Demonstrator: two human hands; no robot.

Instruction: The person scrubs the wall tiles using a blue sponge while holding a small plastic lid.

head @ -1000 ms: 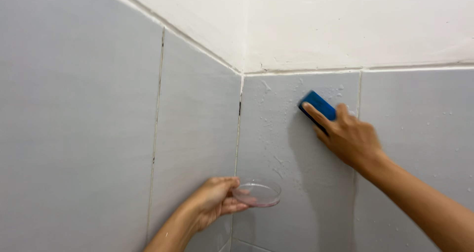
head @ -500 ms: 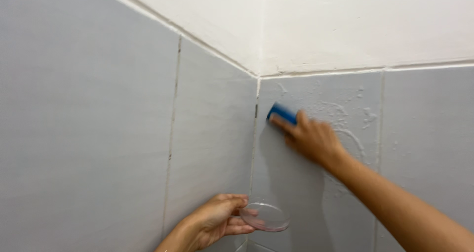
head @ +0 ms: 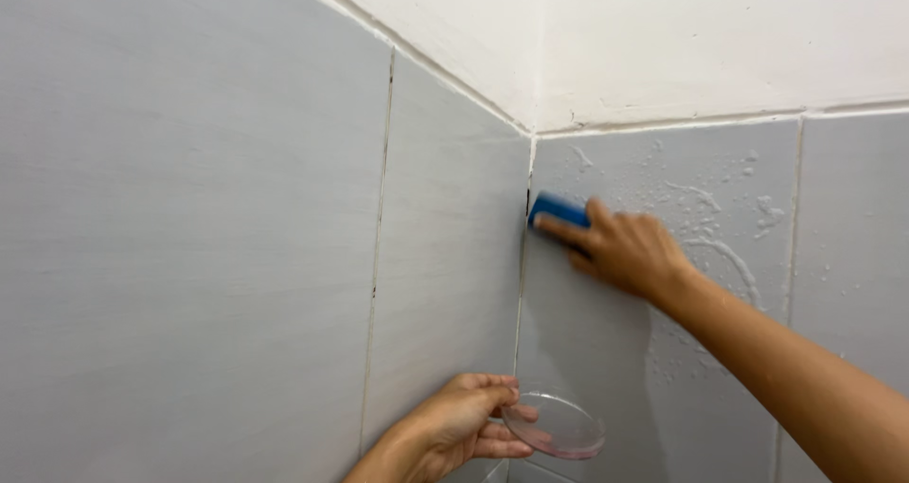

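My right hand presses the blue sponge flat into the tile corner seam; I'd work with firm short strokes, my left hand pinching the clear dish level.

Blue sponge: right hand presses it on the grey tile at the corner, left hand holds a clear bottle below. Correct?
Not quite. The head view shows the left hand holding a clear shallow dish, not a bottle. The right hand does press the blue sponge on the grey tile at the corner.
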